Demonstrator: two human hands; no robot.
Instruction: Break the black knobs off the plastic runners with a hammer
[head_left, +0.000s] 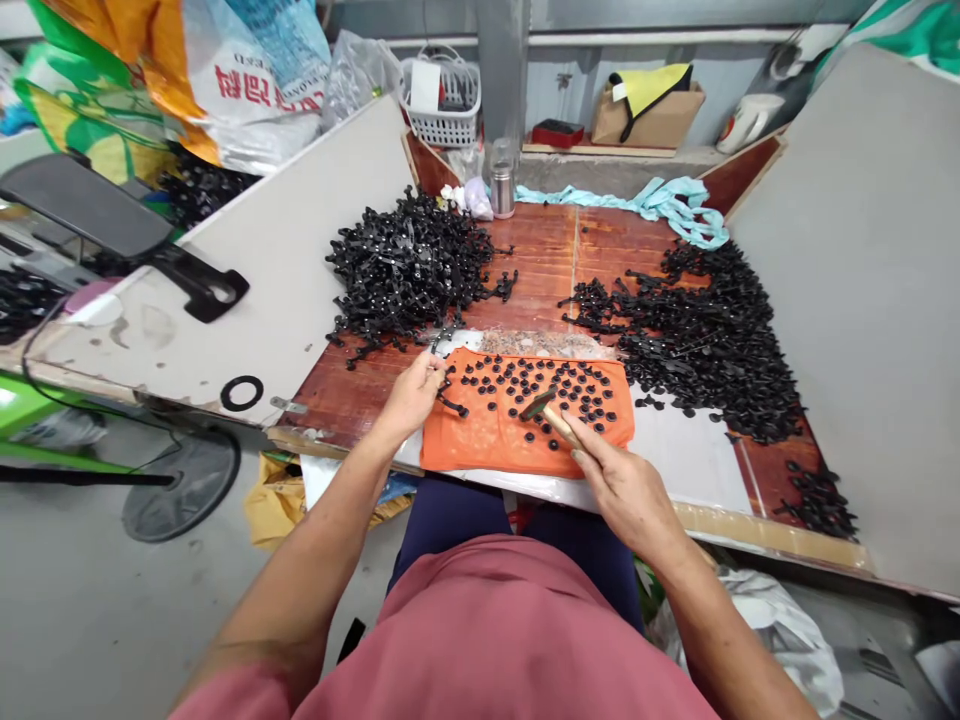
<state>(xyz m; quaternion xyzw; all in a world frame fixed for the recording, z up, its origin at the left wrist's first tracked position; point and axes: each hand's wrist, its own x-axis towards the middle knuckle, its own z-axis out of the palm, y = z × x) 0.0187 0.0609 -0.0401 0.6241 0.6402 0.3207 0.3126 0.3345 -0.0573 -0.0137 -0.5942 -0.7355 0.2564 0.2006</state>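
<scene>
The right hand [626, 490] holds a hammer [550, 408] over the orange cloth [487, 440] (left hand [411, 395] pinches a black part [452, 403]).

matt cloth [480, 445], blk plastic parts [409, 265] (glossy)

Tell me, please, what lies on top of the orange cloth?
Many small black round pieces lie on the orange cloth; the right hand holds a wooden-handled hammer among them, the left hand pinches a black part. Whatever lies beneath is hidden.

Bright, even light, soft shadows, sharp centre, strong wide-angle bending at edges.
</scene>
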